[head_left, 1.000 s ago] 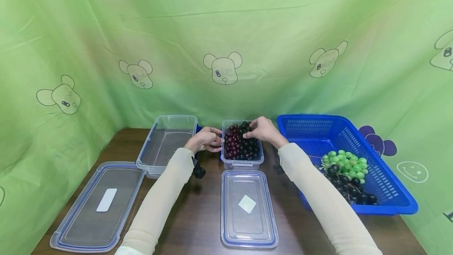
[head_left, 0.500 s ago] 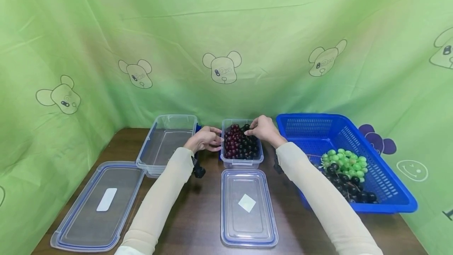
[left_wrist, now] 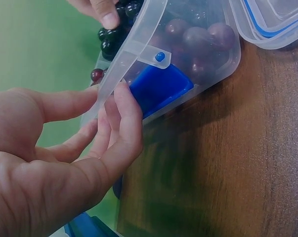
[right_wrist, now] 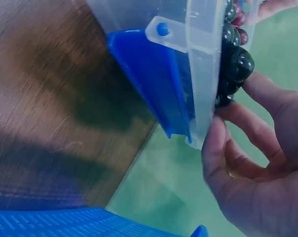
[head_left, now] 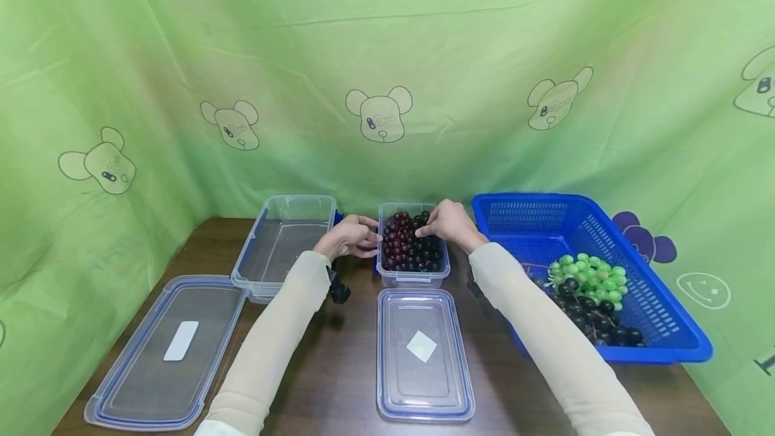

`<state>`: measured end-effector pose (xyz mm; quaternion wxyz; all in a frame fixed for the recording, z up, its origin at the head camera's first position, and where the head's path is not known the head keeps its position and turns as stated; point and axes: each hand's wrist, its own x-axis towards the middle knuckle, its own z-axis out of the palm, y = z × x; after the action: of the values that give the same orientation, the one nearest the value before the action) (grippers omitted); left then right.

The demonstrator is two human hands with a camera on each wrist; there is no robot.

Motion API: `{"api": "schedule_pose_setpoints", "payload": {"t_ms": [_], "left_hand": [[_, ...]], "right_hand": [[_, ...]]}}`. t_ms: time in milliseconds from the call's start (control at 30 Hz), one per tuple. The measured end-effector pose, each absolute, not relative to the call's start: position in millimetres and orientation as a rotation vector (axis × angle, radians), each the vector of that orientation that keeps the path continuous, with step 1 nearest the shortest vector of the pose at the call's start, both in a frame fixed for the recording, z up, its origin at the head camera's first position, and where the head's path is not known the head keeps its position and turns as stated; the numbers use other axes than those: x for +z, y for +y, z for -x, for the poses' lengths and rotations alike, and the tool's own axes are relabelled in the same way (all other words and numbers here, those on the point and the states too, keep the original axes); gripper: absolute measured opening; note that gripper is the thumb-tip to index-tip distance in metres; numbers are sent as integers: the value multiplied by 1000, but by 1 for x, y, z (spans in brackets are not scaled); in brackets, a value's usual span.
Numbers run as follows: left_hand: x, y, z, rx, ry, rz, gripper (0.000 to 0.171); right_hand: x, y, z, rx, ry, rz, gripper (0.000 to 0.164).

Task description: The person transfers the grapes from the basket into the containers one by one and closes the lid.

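Note:
A clear plastic food container (head_left: 414, 280) holds red grapes (head_left: 397, 241) on its left side and black grapes (head_left: 428, 256) on its right. My left hand (head_left: 355, 237) holds the container's left rim; in the left wrist view the thumb lies at the rim (left_wrist: 139, 42) and a bent finger rests by the blue side clip (left_wrist: 161, 89). At the right side of the box, my right hand (head_left: 451, 224) pinches black grapes (right_wrist: 239, 64) between thumb and fingers. One finger of it lies along the rim in the right wrist view.
A larger clear container (head_left: 284, 247) stands to the left, with its lid (head_left: 166, 355) lying in front. A smaller lid (head_left: 424, 355) lies before the grape box. The blue basket (head_left: 660, 308) at right holds green grapes (head_left: 590, 278) and dark ones (head_left: 599, 321).
My right hand's fingertips have shifted slightly over the black grapes, lifting a little and then lowering again. The left hand stays at the container's rim.

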<state>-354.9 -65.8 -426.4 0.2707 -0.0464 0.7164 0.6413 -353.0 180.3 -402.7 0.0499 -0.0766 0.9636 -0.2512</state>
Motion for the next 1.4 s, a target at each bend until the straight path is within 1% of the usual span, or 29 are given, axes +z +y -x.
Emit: {"api": "schedule_pose_setpoints", "payload": {"t_ms": [100,167,233,400,500,667,733,867,900,1033,1233,1400], "left_hand": [[-426,-66,355,1730,1931,124,54],[-426,-66,355,1732,1930,124,54],[-425,-66,354,1733,1929,124,53],[-424,-66,352,1729,1930,125,53],[-424,-65,352,1725,1933,123,53],[-423,-64,352,1703,1953,107,53],[-420,-65,351,1659,1999,79,53],[-410,-68,346,1518,2108,-16,55],[-406,-70,345,1489,2126,-42,55],[-388,-79,343,1430,2159,-123,54],[-357,-104,340,1375,2232,-223,53],[-337,-138,337,1339,2334,-291,49]], "right_hand": [[-404,179,355,-738,2920,247,44],[-405,179,355,-732,2911,252,43],[-405,179,354,-738,2897,241,47],[-405,178,353,-803,2888,199,61],[-405,177,352,-846,2894,173,66],[-403,177,351,-825,2877,153,67],[-399,180,351,-813,2858,162,65],[-384,190,347,-847,2851,184,44],[-379,194,346,-863,2853,192,42],[-360,209,342,-900,2895,233,56],[-335,236,334,-901,2950,280,64],[-318,259,321,-882,2980,315,74]]}}
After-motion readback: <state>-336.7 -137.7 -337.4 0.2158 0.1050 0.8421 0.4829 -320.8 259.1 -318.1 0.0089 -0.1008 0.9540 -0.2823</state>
